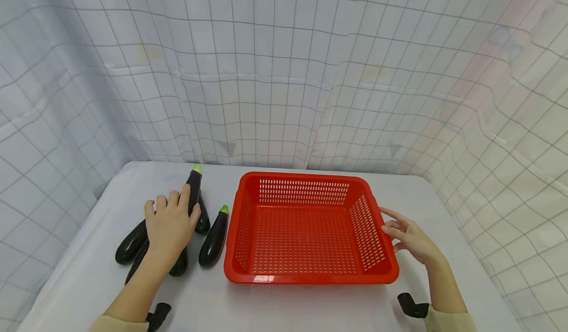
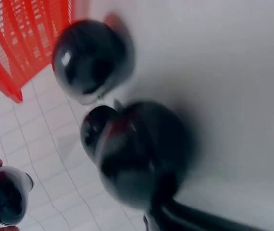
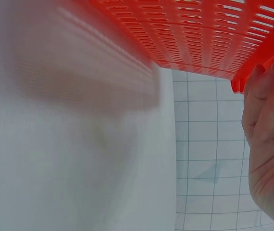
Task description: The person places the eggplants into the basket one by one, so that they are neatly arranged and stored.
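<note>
We have eggplant (image 1: 194,193) between curled fingers and thumb of left hand (image 1: 170,223); other eggplants (image 1: 215,238) lie near them. Right hand (image 1: 411,237): fingers loosely bent, touching red basket (image 1: 310,278). We expect firm, lightish, slippery body (glossy skin could bruise); best grip mid-body, below green cap (image 1: 197,168).

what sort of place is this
Likely a curtained-off filming or test booth: grid-patterned sheets hang behind and beside a white table, which holds a red basket and several eggplants.

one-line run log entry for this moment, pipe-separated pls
left hand: grips eggplant | right hand: touches red basket at right rim | other eggplants: on table, left of basket
</note>
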`<state>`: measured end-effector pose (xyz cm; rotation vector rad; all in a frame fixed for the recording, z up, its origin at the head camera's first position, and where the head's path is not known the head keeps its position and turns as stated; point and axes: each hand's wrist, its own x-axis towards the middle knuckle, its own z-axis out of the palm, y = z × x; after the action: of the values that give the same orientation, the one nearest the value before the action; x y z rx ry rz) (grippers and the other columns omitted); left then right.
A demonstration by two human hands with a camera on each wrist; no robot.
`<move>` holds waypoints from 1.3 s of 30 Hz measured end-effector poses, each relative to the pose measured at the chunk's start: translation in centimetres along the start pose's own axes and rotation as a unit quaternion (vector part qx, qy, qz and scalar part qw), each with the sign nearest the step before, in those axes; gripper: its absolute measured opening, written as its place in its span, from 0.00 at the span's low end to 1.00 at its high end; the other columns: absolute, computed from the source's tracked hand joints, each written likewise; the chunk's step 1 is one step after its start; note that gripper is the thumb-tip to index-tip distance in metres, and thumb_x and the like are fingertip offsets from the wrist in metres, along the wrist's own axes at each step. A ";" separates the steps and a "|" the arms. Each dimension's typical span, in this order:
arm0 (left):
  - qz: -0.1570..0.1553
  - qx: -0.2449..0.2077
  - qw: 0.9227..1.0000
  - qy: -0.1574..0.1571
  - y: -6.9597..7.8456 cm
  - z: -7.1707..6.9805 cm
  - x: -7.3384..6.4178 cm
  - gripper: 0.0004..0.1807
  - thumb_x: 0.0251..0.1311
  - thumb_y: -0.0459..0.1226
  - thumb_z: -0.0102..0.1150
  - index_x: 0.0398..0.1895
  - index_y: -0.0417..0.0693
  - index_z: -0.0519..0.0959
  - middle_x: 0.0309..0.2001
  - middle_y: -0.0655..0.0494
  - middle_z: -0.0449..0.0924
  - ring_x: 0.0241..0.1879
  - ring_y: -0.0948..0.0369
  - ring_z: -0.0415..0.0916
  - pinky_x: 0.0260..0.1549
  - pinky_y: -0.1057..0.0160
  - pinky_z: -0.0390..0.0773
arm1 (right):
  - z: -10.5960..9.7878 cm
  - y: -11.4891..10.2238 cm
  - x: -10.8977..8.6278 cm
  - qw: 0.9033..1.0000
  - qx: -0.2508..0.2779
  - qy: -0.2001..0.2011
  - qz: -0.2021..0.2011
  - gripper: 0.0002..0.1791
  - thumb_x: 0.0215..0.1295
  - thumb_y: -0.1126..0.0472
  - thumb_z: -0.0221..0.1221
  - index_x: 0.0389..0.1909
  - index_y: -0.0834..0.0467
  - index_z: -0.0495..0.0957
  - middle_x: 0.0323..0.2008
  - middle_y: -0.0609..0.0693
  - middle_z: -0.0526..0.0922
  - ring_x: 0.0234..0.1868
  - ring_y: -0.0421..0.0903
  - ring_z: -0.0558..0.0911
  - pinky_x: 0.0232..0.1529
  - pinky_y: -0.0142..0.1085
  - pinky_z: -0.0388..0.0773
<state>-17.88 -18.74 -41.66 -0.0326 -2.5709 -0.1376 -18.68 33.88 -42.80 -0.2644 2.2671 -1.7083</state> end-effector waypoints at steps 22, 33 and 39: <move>-0.017 -0.023 0.999 -0.035 9.0 -0.4 -1.2 0.28 0.58 0.46 0.52 0.60 0.41 0.67 0.45 0.41 0.73 0.44 0.43 0.65 0.47 0.42 0.60 | 0.0 0.1 0.0 1.000 0.018 -0.005 -0.002 0.32 0.67 0.62 0.50 0.69 0.61 0.49 0.40 0.49 0.82 0.32 0.46 0.82 0.27 0.43 0.79; -0.009 -0.032 0.998 -0.052 12.3 -0.6 -1.6 0.28 0.57 0.47 0.53 0.60 0.44 0.67 0.45 0.43 0.72 0.45 0.45 0.66 0.49 0.42 0.59 | 0.0 -0.1 -0.2 0.999 0.031 -0.013 -0.012 0.32 0.67 0.64 0.49 0.68 0.63 0.48 0.38 0.49 0.82 0.32 0.44 0.82 0.26 0.42 0.79; -0.012 -0.044 0.996 -0.072 14.0 -0.3 -1.8 0.30 0.56 0.47 0.55 0.60 0.45 0.67 0.47 0.43 0.72 0.48 0.46 0.65 0.52 0.42 0.59 | 0.0 0.0 -0.1 0.999 0.031 -0.014 -0.015 0.31 0.67 0.64 0.49 0.68 0.63 0.48 0.38 0.49 0.81 0.32 0.44 0.81 0.26 0.41 0.79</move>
<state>-15.46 -4.80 -41.05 -0.0474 -2.7088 -0.2655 -18.57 33.92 -42.74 -0.3096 2.1957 -1.7758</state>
